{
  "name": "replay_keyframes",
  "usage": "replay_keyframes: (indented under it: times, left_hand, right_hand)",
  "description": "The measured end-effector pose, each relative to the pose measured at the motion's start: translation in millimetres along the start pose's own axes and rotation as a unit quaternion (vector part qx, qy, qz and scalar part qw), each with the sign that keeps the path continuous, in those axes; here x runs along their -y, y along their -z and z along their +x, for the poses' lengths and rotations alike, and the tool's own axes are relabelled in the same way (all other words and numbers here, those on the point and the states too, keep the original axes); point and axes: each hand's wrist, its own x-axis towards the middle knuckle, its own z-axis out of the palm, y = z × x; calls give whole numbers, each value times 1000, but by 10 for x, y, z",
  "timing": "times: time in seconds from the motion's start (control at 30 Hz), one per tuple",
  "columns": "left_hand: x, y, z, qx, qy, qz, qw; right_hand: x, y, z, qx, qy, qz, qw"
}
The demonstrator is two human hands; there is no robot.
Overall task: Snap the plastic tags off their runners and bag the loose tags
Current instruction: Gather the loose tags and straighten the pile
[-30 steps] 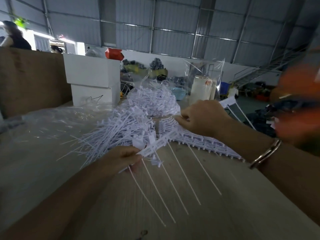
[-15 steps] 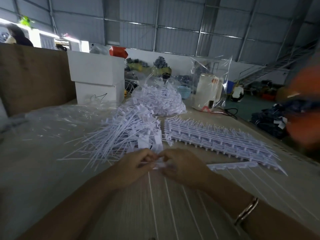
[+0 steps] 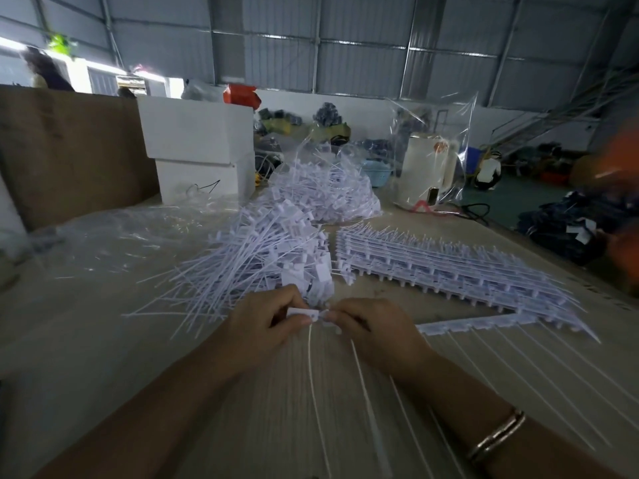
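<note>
Your left hand (image 3: pixel 266 324) pinches the small flat white plastic tag (image 3: pixel 304 313) and your right hand (image 3: pixel 371 328) pinches the thin white plastic runner strip (image 3: pixel 463 327) beside it, just above the table: light, stiff, probably brittle, so grip near the joint.

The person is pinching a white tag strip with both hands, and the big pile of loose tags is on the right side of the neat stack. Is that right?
Not quite. In the head view the left hand and right hand do pinch the tag strip, but the pile of loose tags lies left of the neat stack, not right.
</note>
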Motion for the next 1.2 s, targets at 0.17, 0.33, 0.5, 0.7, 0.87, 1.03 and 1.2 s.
replay_keyframes:
  times: [0.17, 0.33, 0.5, 0.7, 0.87, 1.03, 1.2]
  left_hand:
    - [19, -11, -1, -11, -19, -5, 1000]
    - [36, -26, -12, -1, 37, -120, 992]
    - [-6, 36, -63, -16, 51, -263, 963]
    - [89, 90, -146, 23, 58, -79, 995]
    - [43, -111, -54, -53, -41, 155, 986]
    - [-58, -180, -22, -32, -28, 93, 995]
    - [-38, -189, -21, -36, -36, 81, 995]
  right_hand:
    - [4, 23, -16, 1, -14, 51, 999]
    - [45, 49, -55, -33, -28, 143, 989]
    - [44, 101, -87, -87, -75, 265, 957]
    - [-57, 191, -184, -44, -96, 102, 989]
    - [220, -7, -96, -44, 19, -18, 999]
    - [318, -71, -60, -68, 73, -49, 994]
    - [181, 90, -108, 2, 33, 83, 996]
